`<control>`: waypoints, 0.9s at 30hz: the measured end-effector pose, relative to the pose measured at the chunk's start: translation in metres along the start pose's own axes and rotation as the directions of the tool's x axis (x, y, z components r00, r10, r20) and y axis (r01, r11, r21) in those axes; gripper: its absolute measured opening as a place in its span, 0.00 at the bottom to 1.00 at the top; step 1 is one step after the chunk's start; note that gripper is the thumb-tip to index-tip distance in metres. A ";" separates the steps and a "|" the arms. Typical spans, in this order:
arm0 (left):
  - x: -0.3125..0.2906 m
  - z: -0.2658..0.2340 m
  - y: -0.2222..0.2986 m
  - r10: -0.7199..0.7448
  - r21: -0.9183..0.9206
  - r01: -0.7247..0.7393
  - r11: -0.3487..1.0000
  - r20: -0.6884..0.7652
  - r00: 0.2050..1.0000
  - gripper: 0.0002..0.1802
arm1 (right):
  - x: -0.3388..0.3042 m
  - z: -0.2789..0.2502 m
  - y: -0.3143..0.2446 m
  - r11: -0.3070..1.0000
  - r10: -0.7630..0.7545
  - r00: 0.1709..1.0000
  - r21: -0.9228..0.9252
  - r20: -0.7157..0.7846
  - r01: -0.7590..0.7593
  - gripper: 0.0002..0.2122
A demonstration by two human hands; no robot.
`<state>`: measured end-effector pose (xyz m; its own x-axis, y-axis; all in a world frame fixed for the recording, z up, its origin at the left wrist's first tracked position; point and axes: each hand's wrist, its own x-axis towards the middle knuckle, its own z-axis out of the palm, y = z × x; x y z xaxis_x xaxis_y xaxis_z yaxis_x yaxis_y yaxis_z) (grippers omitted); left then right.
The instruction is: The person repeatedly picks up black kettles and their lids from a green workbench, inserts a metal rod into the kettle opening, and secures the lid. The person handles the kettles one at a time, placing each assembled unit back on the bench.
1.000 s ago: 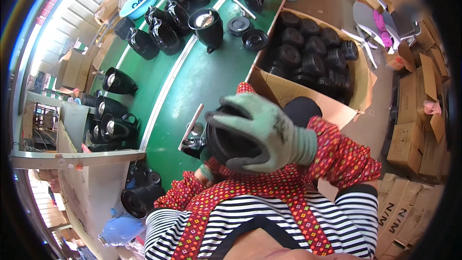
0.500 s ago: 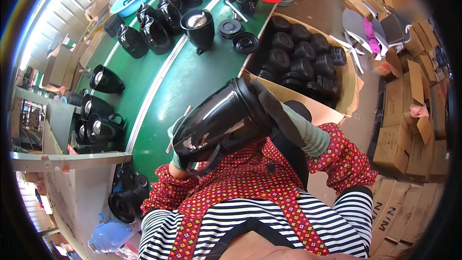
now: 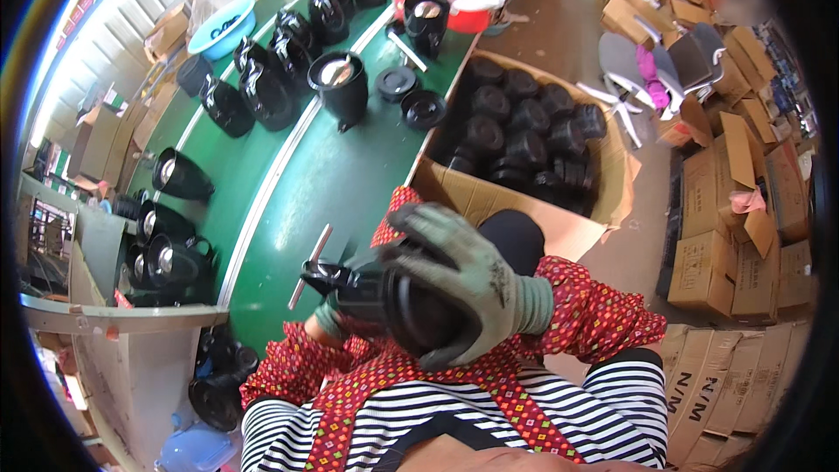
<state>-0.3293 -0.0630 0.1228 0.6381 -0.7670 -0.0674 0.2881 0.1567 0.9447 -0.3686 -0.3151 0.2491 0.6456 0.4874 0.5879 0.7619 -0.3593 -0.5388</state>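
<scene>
A glossy black jug (image 3: pixel 360 297) lies tilted across my lap, its round dark base turned toward me. My right hand (image 3: pixel 468 284), in a grey-green glove with dark palm and fingertips, curls its fingers around that base end. My left hand (image 3: pixel 329 316), gloved too, grips the jug from its left side; the jug hides most of its fingers. A thin metal rod (image 3: pixel 310 267) sticks out beside the left hand, and I cannot tell whether the hand holds it.
Several black jugs (image 3: pixel 339 92) stand on the green table (image 3: pixel 301 179), some showing shiny liners. Two black round parts (image 3: pixel 398 83) lie near them. An open carton (image 3: pixel 616 201) of black round parts stands at the table's right edge. A blue basin (image 3: pixel 223 26) is at the far left.
The jug has turned and dropped lower, with its base end now toward me. My right hand has shifted left and down and now wraps over the base with its back showing.
</scene>
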 end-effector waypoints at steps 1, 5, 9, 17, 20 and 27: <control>0.002 0.006 0.010 0.043 -0.078 -0.047 0.996 -0.052 0.998 0.27 | 0.008 -0.009 0.000 1.000 -0.015 0.998 -0.011 0.066 0.016 0.55; -0.004 -0.031 0.040 0.305 0.271 -0.240 0.932 -0.232 0.924 0.26 | -0.017 0.007 0.041 0.710 0.490 0.871 0.561 0.041 -0.425 0.46; 0.007 -0.022 0.105 0.677 0.969 -0.227 0.101 0.100 0.729 0.29 | -0.038 0.033 0.065 -0.263 0.754 0.479 0.875 0.450 -0.407 0.35; -0.008 -0.057 0.031 0.366 0.306 -0.301 0.903 -0.183 0.912 0.35 | -0.033 0.018 0.035 0.838 0.296 0.924 0.530 -0.241 -0.130 0.50; -0.005 -0.024 0.039 0.091 -0.161 -0.189 0.969 -0.479 0.873 0.31 | -0.034 0.035 0.029 0.639 0.450 0.859 0.760 -0.244 -0.119 0.42; -0.006 -0.016 0.125 0.549 0.959 -0.188 0.212 0.042 0.835 0.32 | -0.049 0.034 0.053 -0.457 0.558 0.713 0.874 0.424 -0.163 0.35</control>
<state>-0.2859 -0.0289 0.2367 0.6608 -0.5804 0.4758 -0.7434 -0.4192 0.5211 -0.3616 -0.3314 0.1711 0.8638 0.4848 -0.1375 -0.4982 0.7809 -0.3768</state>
